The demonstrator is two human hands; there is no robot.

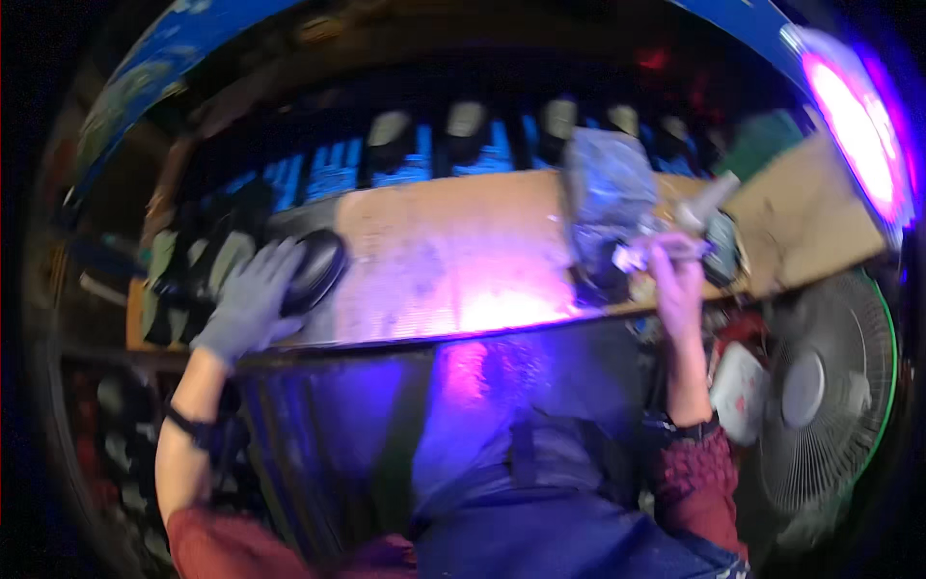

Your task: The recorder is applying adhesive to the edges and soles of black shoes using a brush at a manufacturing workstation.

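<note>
With its grip unclear to us, our left hand (249,299) touches the left side of the black rounded object (319,272), while our right hand (676,280) pinches a pale item (633,257).

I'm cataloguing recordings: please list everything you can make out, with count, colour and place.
work surface: 1, tan, centre
slats: several, blue, behind work surface
pale-topped items: at least 5, dark below, back row
pale-and-dark items: several, mixed, left end
plastic bag: 1, greyish blue, right of centre
stick-like item: 1, white, right of bag
green item: 1, green, upper right
lamp: 1, glowing pinkish white, upper right
fan: 1, grey, green rim, lower right
rounded object: 1, black, left
small pale item: 1, whitish, right
left fingers: 1 hand, grey glove, at rounded object
right fingers: 1 hand, bare, at small pale item
</note>
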